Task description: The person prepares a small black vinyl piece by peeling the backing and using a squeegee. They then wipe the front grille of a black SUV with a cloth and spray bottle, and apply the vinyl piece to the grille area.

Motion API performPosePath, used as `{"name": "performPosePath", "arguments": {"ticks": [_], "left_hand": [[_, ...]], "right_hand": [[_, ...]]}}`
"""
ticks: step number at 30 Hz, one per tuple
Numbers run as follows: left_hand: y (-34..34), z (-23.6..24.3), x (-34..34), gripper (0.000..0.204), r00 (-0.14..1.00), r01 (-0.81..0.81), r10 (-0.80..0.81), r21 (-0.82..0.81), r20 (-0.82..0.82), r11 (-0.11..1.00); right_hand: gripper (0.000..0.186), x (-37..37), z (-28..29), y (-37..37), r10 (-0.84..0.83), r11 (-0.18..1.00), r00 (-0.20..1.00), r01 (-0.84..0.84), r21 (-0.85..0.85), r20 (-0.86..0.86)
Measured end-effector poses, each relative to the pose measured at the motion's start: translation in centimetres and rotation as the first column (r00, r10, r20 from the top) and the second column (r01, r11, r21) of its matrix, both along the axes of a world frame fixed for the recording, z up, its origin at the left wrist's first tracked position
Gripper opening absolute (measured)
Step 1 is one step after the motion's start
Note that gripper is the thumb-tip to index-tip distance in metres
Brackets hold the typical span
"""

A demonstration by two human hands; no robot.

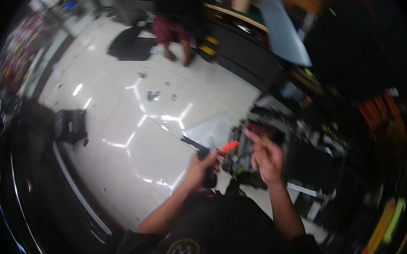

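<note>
My left hand (202, 167) is closed in front of my body around a dark tool whose narrow black end (192, 143) points to the far left. A bright orange-red strip (229, 147) sticks out to the right of the same fingers; blur hides whether it belongs to the tool. To its right, my right hand (268, 160) is raised with the fingers apart and nothing visible in them. Beyond and partly beneath it stands a black tool bag or caddy (261, 126) packed with dark items, too blurred to name.
A glossy black vehicle body (27, 175) runs along the left, with a black box (71, 126) beside it. A person (179, 10) stands at a workbench (243, 20) ahead. A black mat (128, 44), scraps and a translucent sheet (213, 125) lie on the shiny floor (114, 105).
</note>
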State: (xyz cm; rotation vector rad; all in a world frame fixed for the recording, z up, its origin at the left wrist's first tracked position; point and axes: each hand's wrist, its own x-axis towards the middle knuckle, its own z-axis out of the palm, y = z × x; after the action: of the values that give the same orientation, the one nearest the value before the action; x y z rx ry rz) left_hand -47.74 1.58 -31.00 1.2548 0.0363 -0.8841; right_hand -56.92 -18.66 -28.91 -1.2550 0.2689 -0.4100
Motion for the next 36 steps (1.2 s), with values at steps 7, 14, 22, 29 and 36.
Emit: {"name": "performPosePath", "arguments": {"ticks": [7,14,22,29,36], "left_hand": [[-6.9,-10.1,-3.8,0.027,0.971,0.219,-0.227,0.101,0.08,0.971],[-10.9,-14.0,-9.7,0.029,0.961,0.271,-0.274,0.063,0.037,0.96],[-12.1,-14.5,-11.9,0.032,0.967,0.247,-0.25,0.083,0.037,0.966],[-11.6,-15.0,-12.1,0.034,0.937,0.347,-0.349,0.087,0.011,0.934],[-11.1,-14.9,-12.5,0.029,0.995,0.094,-0.096,0.111,0.008,0.989]], "right_hand": [[0.023,-9.2,-4.4,-8.2,-0.257,0.957,0.943,0.278,0.08,-0.21],[0.022,-15.4,-12.6,-6.9,-0.131,0.966,0.874,0.219,0.139,-0.467],[0.022,-15.3,-12.3,-7.4,-0.191,0.978,0.891,0.208,-0.005,-0.413],[0.027,-14.4,-14.4,-8.2,-0.19,0.977,0.84,0.212,-0.013,-0.508],[0.032,-14.5,-18.7,-9.3,-0.26,0.894,0.771,0.419,0.156,-0.581]]}}
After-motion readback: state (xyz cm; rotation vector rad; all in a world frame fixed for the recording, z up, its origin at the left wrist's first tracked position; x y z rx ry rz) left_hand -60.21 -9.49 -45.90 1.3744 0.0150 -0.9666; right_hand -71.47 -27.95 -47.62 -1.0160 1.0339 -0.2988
